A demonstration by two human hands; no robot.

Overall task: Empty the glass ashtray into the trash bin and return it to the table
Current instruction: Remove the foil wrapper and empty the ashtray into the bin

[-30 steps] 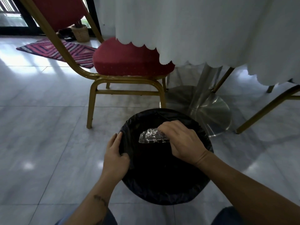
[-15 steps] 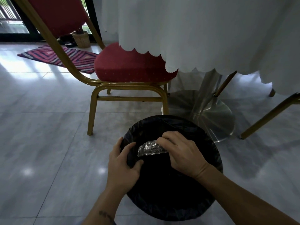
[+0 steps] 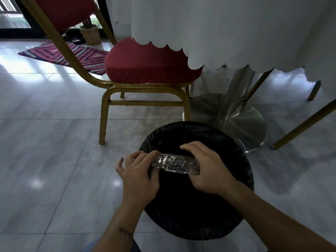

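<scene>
The clear cut-glass ashtray (image 3: 175,164) is held on its edge over the mouth of the trash bin (image 3: 234,148), a round bin lined with a black bag on the floor. My right hand (image 3: 209,170) grips the ashtray's right end from above. My left hand (image 3: 140,171) has its fingertips on the ashtray's left end, above the bin's left rim. The inside of the bin is dark and I cannot see what lies in it.
A red-cushioned chair with a gold frame (image 3: 145,84) stands just behind the bin. The table's white scalloped cloth (image 3: 227,33) hangs above, over a steel pedestal base (image 3: 234,120). Another gold chair leg (image 3: 305,124) angles in at right. A striped rug (image 3: 69,55) lies far left.
My left hand has let go of the bin's rim and moved right onto the ashtray's left end. The ashtray now shows more of its length between both hands.
</scene>
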